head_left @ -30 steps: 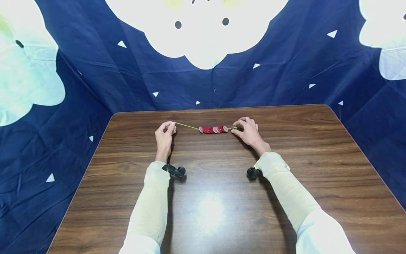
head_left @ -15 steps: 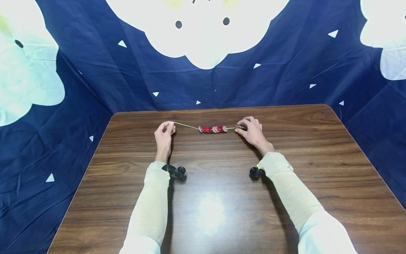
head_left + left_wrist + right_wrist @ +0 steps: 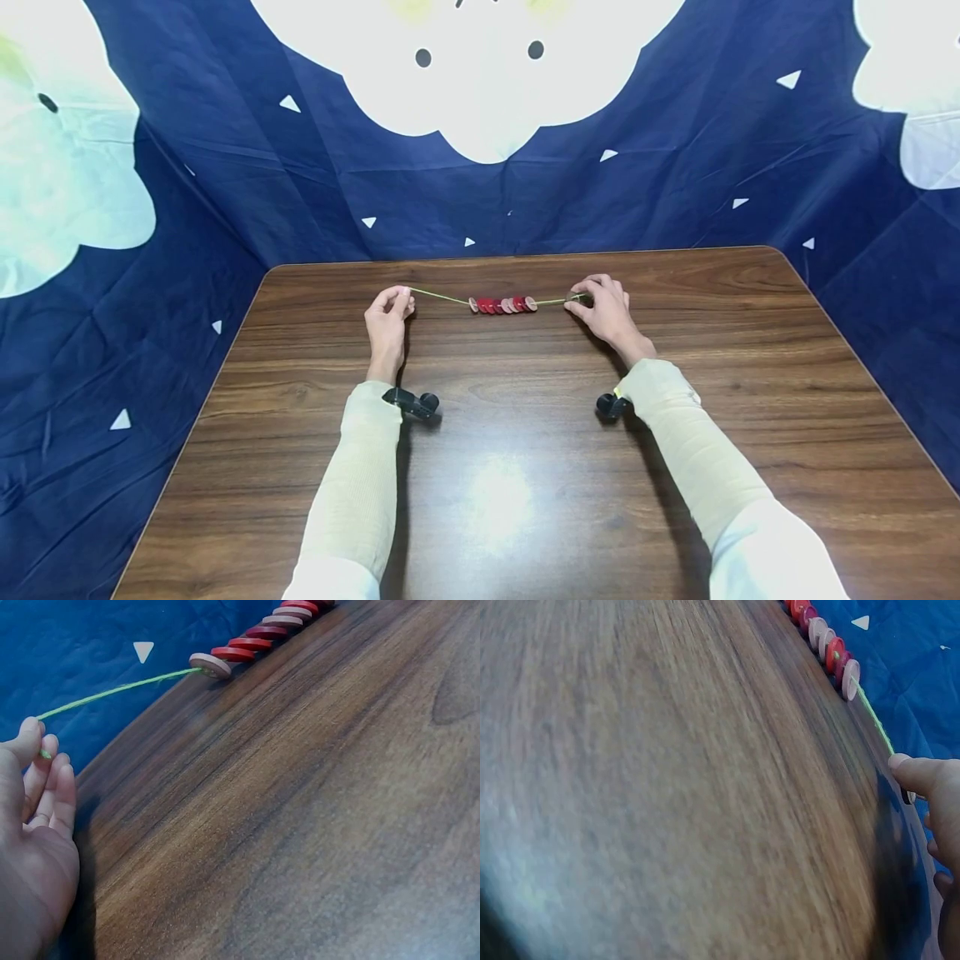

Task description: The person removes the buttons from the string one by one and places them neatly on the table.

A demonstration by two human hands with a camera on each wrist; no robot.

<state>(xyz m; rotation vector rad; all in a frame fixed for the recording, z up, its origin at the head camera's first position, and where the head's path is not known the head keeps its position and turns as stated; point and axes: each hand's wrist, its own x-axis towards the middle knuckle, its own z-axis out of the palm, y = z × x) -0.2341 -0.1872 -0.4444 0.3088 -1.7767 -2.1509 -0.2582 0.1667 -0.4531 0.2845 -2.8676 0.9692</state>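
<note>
A row of red, dark red and pink buttons (image 3: 504, 306) is threaded on a yellow-green string (image 3: 441, 295) near the table's far edge. My left hand (image 3: 387, 325) pinches the string's left end between thumb and finger; a short green tip shows past the fingers in the left wrist view. To the right of the row, my right hand (image 3: 603, 310) pinches a small dark round piece (image 3: 908, 796) at the string, mostly hidden by the fingers. Between the hands the string dips slightly, and the pink end button (image 3: 210, 665) leans on it.
The brown wooden table (image 3: 487, 400) fills the lower view, with a bright glare spot near its front. Behind it hangs a navy cloth (image 3: 315, 183) printed with white clouds and triangles. A black wrist camera (image 3: 412, 403) sits at each sleeve cuff.
My right hand has moved to the right with the dark piece, so more string shows between it and the buttons. The left hand has stayed almost still.
</note>
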